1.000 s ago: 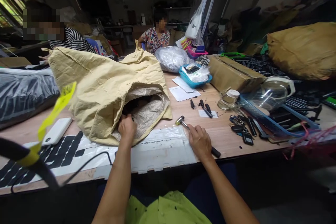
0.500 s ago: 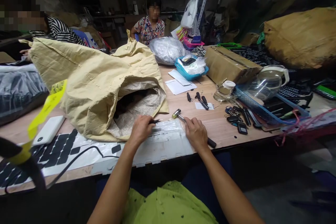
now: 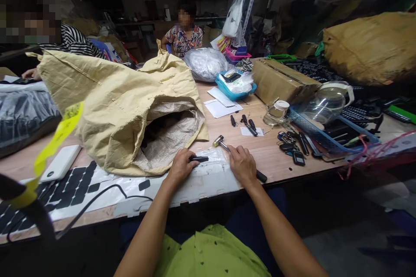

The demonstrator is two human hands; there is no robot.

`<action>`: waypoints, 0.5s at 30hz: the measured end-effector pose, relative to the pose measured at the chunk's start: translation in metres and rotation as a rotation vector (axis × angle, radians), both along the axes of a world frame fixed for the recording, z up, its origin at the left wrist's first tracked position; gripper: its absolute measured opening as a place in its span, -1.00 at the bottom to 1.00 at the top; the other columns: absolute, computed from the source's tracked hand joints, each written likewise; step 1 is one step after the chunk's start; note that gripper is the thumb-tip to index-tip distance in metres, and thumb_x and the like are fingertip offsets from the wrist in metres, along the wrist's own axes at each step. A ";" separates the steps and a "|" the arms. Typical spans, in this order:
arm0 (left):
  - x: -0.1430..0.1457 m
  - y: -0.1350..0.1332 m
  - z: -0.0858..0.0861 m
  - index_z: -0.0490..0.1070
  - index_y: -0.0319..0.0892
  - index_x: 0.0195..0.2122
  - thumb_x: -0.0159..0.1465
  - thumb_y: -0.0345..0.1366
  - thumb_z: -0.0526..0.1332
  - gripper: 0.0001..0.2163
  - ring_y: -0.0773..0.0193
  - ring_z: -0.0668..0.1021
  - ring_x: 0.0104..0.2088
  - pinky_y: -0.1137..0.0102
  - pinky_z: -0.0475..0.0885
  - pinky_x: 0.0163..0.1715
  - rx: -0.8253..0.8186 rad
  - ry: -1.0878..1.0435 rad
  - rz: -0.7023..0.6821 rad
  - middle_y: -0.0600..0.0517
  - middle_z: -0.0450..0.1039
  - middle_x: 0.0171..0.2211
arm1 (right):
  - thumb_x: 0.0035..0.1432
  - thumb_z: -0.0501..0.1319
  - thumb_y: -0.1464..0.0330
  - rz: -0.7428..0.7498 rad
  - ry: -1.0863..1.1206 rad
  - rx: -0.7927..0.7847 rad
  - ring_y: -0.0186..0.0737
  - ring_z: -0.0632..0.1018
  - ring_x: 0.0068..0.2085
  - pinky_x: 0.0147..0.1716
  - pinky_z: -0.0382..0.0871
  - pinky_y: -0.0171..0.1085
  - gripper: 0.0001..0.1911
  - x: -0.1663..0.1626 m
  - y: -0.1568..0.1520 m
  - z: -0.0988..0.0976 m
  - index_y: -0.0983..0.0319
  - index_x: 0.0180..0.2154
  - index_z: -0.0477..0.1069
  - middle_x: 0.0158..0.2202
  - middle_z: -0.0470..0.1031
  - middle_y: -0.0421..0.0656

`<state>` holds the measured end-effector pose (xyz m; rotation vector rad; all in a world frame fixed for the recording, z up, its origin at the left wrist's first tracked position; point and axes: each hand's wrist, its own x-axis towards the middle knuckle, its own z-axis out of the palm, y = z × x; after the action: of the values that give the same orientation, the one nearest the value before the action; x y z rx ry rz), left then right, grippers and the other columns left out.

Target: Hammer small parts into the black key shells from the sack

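My left hand (image 3: 181, 165) pinches a small black flat piece (image 3: 199, 159) and rests it on the white plastic sheet (image 3: 208, 178) at the table's front edge. My right hand (image 3: 243, 165) is curled over the black handle of a small hammer (image 3: 219, 141), whose metal head lies just beyond my fingers. Left of my hands lies a big tan woven sack (image 3: 120, 104) with its mouth open toward me; dark items show inside.
A white power bank (image 3: 61, 162) and a black-and-white keyboard sheet (image 3: 69, 188) lie at the left. Screwdrivers (image 3: 248, 124), key fobs (image 3: 294, 149), a jar (image 3: 276, 112), a blue basket (image 3: 331, 132) and a cardboard box (image 3: 282, 80) stand right. Two people sit across the table.
My left hand came out of the sack's mouth with a small black piece and moved right onto the white sheet. My right hand stayed on the hammer.
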<state>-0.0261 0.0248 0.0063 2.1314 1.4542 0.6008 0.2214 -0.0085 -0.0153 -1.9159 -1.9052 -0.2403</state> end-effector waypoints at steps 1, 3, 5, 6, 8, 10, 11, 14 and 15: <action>0.002 0.000 -0.001 0.55 -0.11 -0.31 0.16 -0.32 0.34 -0.93 0.14 0.48 -0.19 0.27 0.37 -0.11 -0.003 -0.001 0.012 0.02 0.47 -0.32 | 0.25 0.10 0.42 0.010 0.040 -0.005 -0.17 0.39 -0.25 -0.30 0.20 -0.26 -0.65 0.001 0.000 0.001 0.11 0.01 0.51 -0.31 0.46 -0.12; 0.007 -0.001 -0.003 0.55 -0.10 -0.27 0.16 -0.32 0.35 -0.90 0.15 0.49 -0.20 0.26 0.36 -0.10 -0.005 -0.010 0.046 0.03 0.49 -0.33 | 0.26 0.07 0.44 0.035 0.150 0.003 -0.17 0.44 -0.22 -0.27 0.28 -0.27 -0.63 0.001 -0.001 0.005 0.12 0.02 0.51 -0.29 0.50 -0.12; 0.011 -0.003 -0.004 0.54 -0.10 -0.21 0.15 -0.32 0.36 -0.84 0.16 0.49 -0.22 0.26 0.36 -0.10 0.002 -0.028 0.085 0.05 0.49 -0.34 | 0.28 0.03 0.43 0.077 0.281 0.031 -0.18 0.49 -0.17 -0.20 0.36 -0.27 -0.61 -0.002 -0.005 0.009 0.11 0.04 0.50 -0.23 0.54 -0.12; 0.012 -0.003 -0.005 0.54 -0.09 -0.20 0.15 -0.32 0.36 -0.82 0.16 0.49 -0.22 0.27 0.35 -0.11 0.008 -0.037 0.097 0.06 0.50 -0.34 | 0.29 0.01 0.41 0.110 0.345 0.042 -0.19 0.51 -0.14 -0.17 0.39 -0.27 -0.60 -0.005 -0.008 0.011 0.11 0.04 0.49 -0.20 0.56 -0.12; 0.012 -0.004 -0.006 0.54 -0.09 -0.22 0.15 -0.33 0.36 -0.83 0.16 0.49 -0.22 0.28 0.35 -0.11 0.016 -0.045 0.095 0.05 0.50 -0.34 | 0.31 0.00 0.38 0.199 0.452 0.036 -0.20 0.54 -0.11 -0.12 0.43 -0.26 -0.61 -0.013 -0.016 0.015 0.10 0.05 0.49 -0.15 0.58 -0.12; 0.013 -0.004 -0.005 0.55 -0.10 -0.25 0.16 -0.33 0.35 -0.88 0.15 0.49 -0.20 0.27 0.34 -0.10 0.010 -0.034 0.080 0.04 0.51 -0.32 | 0.32 0.02 0.36 0.291 0.518 0.003 -0.21 0.57 -0.10 -0.10 0.46 -0.26 -0.62 -0.022 -0.024 0.019 0.11 0.04 0.50 -0.15 0.59 -0.13; 0.013 -0.004 -0.005 0.57 -0.10 -0.26 0.16 -0.33 0.35 -0.89 0.15 0.49 -0.19 0.27 0.34 -0.10 0.005 -0.026 0.076 0.03 0.51 -0.31 | 0.32 0.02 0.35 0.331 0.535 -0.013 -0.22 0.58 -0.11 -0.10 0.47 -0.27 -0.63 -0.026 -0.029 0.020 0.11 0.04 0.50 -0.16 0.60 -0.13; 0.013 -0.004 -0.003 0.59 -0.08 -0.26 0.17 -0.32 0.34 -0.89 0.15 0.49 -0.19 0.28 0.33 -0.10 -0.001 -0.020 0.063 0.03 0.49 -0.34 | 0.33 0.03 0.35 0.424 0.564 -0.019 -0.25 0.59 -0.13 -0.11 0.48 -0.30 -0.64 -0.037 -0.040 0.024 0.13 0.04 0.50 -0.18 0.60 -0.12; 0.013 -0.004 -0.002 0.60 -0.08 -0.26 0.18 -0.33 0.34 -0.89 0.15 0.48 -0.19 0.28 0.33 -0.10 0.002 -0.021 0.054 0.03 0.47 -0.35 | 0.34 0.03 0.36 0.445 0.569 -0.010 -0.26 0.59 -0.12 -0.10 0.48 -0.30 -0.64 -0.040 -0.042 0.024 0.14 0.05 0.49 -0.17 0.61 -0.12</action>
<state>-0.0130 0.0212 0.0047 2.0863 1.5049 0.6426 0.1817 -0.0507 0.0087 -1.3156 -1.8502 0.4063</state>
